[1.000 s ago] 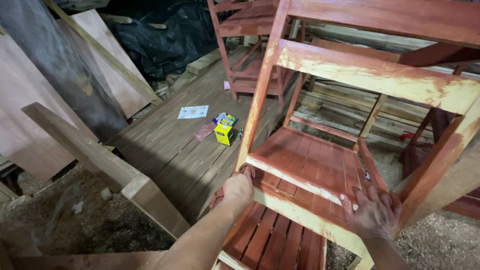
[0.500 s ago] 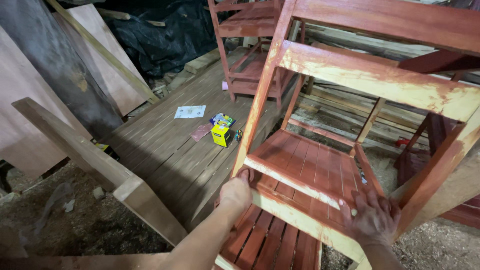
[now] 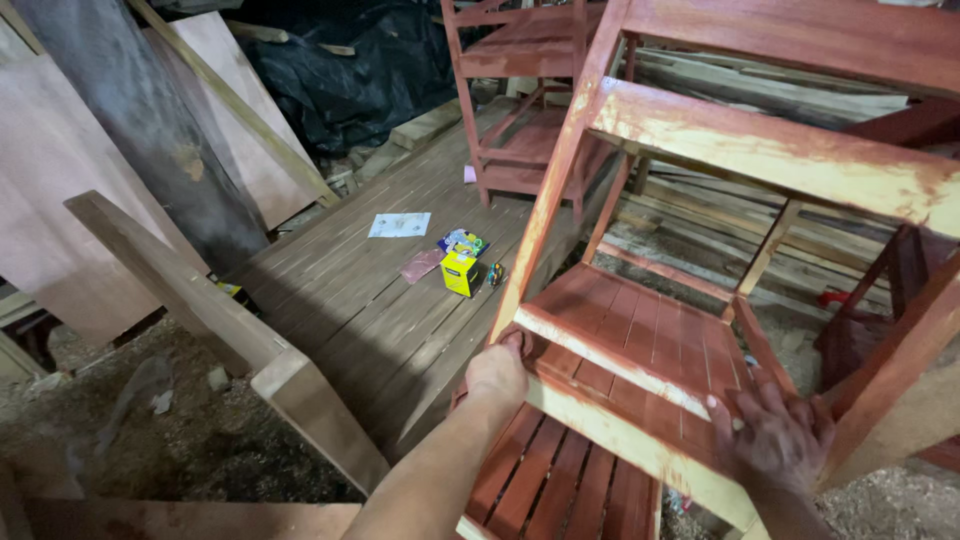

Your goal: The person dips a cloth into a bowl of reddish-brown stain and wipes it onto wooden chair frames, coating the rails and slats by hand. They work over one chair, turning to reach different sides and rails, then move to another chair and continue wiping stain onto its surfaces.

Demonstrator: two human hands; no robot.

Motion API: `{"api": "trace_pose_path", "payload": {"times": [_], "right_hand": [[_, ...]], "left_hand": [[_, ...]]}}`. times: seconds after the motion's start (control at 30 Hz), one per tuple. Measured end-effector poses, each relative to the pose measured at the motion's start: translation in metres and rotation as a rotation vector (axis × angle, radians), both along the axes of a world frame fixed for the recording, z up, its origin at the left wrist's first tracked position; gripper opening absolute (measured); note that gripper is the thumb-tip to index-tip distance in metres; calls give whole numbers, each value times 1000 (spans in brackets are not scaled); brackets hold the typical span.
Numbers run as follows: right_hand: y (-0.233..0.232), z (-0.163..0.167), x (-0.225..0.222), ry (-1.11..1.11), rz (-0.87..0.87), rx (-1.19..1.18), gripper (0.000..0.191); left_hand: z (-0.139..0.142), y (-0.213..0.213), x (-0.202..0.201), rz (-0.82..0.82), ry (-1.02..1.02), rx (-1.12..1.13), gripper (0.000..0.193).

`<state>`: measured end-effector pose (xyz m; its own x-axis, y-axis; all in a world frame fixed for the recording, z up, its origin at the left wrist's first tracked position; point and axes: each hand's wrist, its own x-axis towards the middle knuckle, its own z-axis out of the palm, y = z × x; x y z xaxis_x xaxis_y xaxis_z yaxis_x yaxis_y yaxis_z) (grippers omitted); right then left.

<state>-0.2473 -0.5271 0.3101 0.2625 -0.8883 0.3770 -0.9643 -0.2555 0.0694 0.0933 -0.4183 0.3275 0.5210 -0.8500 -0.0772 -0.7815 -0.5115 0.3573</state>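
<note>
A red-stained wooden shelf rack (image 3: pixel 640 340) with slatted shelves fills the right half of the head view. My left hand (image 3: pixel 497 372) grips the rack's front left leg at the corner of the middle shelf. My right hand (image 3: pixel 770 440) lies with fingers spread on the front right corner of that same slatted shelf, by the right leg. Pale unstained wood shows along the front rail (image 3: pixel 620 440) between my hands. A lower slatted shelf (image 3: pixel 560 480) shows beneath.
A thick wooden beam (image 3: pixel 230 330) slants at the left. On the plank floor (image 3: pixel 350 300) lie a yellow box (image 3: pixel 460 273), a pink sheet and a white paper (image 3: pixel 399 224). A second red rack (image 3: pixel 520 90) stands behind. Plywood sheets lean at left; lumber is stacked at right.
The view has shifted slightly, with the rack a little closer and lower. Both hands stay on the middle shelf's front corners.
</note>
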Motion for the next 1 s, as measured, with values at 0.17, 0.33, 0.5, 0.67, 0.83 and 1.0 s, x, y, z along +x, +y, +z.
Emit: {"api": "trace_pose_path", "payload": {"times": [0.17,0.33,0.5,0.67,0.83,1.0], "right_hand": [[-2,-4,-5,-44,12,-57,39],[-1,1,-4,-39,11,-56,38],[4,15,5,-47,39,-104,38],[11,22,10,25,-11,-70,42],[15,23,11,27,-20,7,42],[10,24,15,24,2,12,45]], "left_hand": [[2,-13,-5,26,19,-1,35],[2,3,4,-55,-52,94,36],[6,27,6,-47,41,115,47],[10,17,-4,6,144,74,45],[-1,3,-9,60,128,6,42],[6,17,-19,-15,117,-36,37]]}}
